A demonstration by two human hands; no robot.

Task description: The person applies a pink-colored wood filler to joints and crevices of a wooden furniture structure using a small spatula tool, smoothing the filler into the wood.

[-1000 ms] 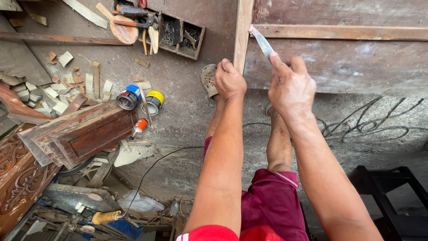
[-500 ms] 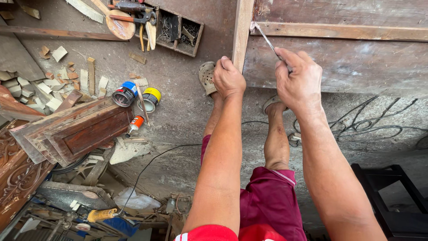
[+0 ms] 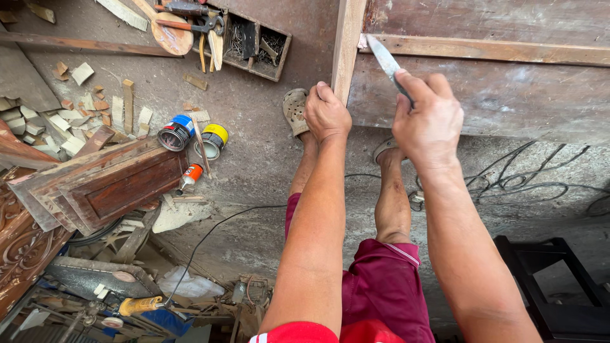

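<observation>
I see the left hand (image 3: 326, 113) w/ fingers curled tight around the lower end of an upright wooden strip (image 3: 348, 44), knuckles toward the camera, thumb side against the strip's left edge. The right hand (image 3: 427, 121) is closed in a fist on the handle of a putty knife (image 3: 384, 58) — handle hidden in the palm, only the flat pale blade sticks out, angled up and to the left, its tip touching or just beside the spot where the strip meets a horizontal wooden rail (image 3: 495, 49); can't tell if the blade actually presses on the wood. Behind both sits a big weathered wooden panel (image 3: 508, 95), standing on the concrete floor (image 3: 254, 146). Below the hands I see both legs in dark red shorts (image 3: 381, 286), feet in worn sandals (image 3: 295, 109) near the panel's base. Left of the legs, approx mid-frame: a blue-lidded can (image 3: 176, 132) and a yellow-lidded can (image 3: 213, 140) side by side, a small orange-capped tube (image 3: 190, 176) just below them, touching a carved brown door panel (image 3: 108, 187). Top centre — an open wooden tool box (image 3: 257, 43), a hammer (image 3: 187, 24) and wood offcuts (image 3: 82, 117) scattered at left. Black cable (image 3: 521, 187) loops on the floor at right.
</observation>
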